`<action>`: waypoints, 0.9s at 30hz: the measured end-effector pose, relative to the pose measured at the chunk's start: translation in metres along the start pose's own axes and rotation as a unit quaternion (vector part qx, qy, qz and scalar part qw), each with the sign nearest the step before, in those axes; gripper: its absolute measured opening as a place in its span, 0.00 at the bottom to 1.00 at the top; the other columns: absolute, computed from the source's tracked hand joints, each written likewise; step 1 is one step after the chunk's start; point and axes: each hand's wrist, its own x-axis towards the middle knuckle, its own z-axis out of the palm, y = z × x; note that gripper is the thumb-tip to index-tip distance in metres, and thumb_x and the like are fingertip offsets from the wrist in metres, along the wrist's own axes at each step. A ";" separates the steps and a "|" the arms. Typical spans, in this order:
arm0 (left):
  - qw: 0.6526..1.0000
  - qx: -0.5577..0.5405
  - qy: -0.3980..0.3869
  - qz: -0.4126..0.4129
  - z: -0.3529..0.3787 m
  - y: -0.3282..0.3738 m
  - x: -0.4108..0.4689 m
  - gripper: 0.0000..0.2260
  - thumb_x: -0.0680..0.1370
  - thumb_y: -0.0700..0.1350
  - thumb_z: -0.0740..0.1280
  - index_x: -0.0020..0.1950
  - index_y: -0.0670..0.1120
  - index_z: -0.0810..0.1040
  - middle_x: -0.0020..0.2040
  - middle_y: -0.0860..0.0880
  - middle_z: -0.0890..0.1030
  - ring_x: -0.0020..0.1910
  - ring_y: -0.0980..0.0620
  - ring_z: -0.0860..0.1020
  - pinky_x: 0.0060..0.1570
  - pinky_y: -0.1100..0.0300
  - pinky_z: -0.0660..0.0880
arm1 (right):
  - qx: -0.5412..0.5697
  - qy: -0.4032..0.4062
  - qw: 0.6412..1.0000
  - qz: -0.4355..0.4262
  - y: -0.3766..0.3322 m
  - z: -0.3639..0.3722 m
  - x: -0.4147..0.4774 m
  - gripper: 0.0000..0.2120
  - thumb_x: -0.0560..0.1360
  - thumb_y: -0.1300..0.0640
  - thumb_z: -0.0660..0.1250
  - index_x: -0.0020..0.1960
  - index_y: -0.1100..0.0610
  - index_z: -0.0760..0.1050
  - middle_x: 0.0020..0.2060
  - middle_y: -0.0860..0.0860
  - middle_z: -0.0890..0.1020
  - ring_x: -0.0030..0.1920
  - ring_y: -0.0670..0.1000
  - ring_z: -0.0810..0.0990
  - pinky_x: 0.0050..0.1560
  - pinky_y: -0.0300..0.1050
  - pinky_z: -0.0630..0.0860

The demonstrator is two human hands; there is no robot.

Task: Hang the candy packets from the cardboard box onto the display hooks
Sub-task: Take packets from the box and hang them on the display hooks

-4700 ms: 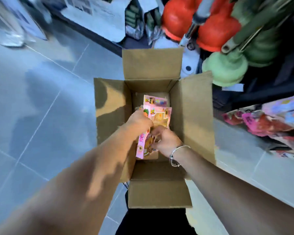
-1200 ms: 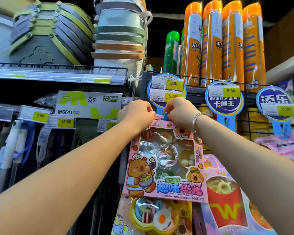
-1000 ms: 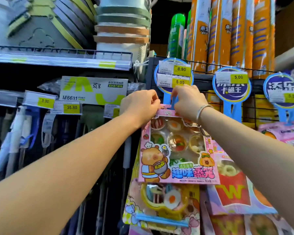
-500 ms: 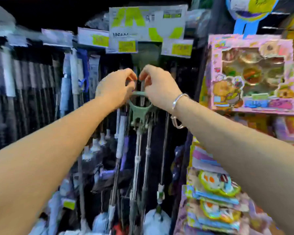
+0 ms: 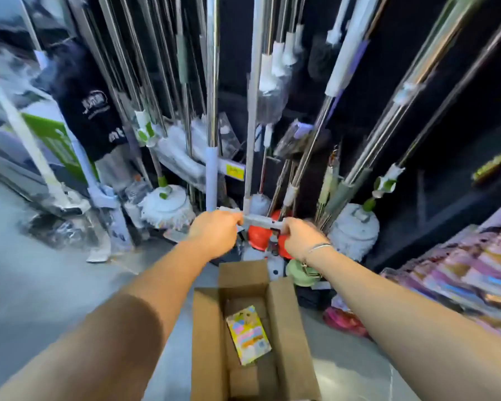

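Your left hand [image 5: 214, 233]: fingers curled round one end of a pale crossbar [image 5: 258, 219] at a mop pole's foot.
Your right hand [image 5: 300, 237]: grips the other end.
Cardboard box [image 5: 207, 328]: open on the floor, below your hands.
Candy packet [image 5: 248, 334]: lies flat inside the box.
Hanging packets [image 5: 460, 270]: far right, blurred.

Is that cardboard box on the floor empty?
Not empty: the cardboard box stands open, flaps spread, with one candy packet lying inside.

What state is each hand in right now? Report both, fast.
Left hand: fingers curled by the grey bar; grip cannot be told.
Right hand: curled by the bar's other end; grip cannot be told.
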 end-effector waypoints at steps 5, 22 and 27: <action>0.988 0.039 -0.149 0.011 0.104 -0.015 -0.012 0.14 0.79 0.44 0.58 0.64 0.50 0.73 0.63 0.44 0.75 0.63 0.43 0.72 0.57 0.53 0.70 | -0.010 -0.117 0.993 0.028 0.025 0.095 0.014 0.14 0.74 0.65 0.57 0.57 0.60 0.74 0.59 0.60 0.77 0.60 0.60 0.75 0.58 0.48 0.72; 0.923 -0.146 -0.327 -0.142 0.553 0.003 0.015 0.22 0.78 0.44 0.58 0.73 0.50 0.63 0.73 0.49 0.62 0.70 0.45 0.63 0.68 0.53 0.62 | 0.029 -0.286 0.945 0.154 0.213 0.465 0.167 0.19 0.77 0.61 0.58 0.68 0.58 0.64 0.64 0.56 0.75 0.64 0.57 0.73 0.56 0.41 0.68; 0.885 -0.263 -0.295 -0.247 0.670 0.007 0.033 0.21 0.78 0.46 0.61 0.71 0.51 0.66 0.70 0.49 0.66 0.67 0.46 0.67 0.65 0.52 0.67 | 0.137 -0.295 0.922 0.212 0.259 0.593 0.205 0.22 0.74 0.64 0.60 0.68 0.58 0.66 0.59 0.60 0.78 0.55 0.57 0.76 0.52 0.45 0.70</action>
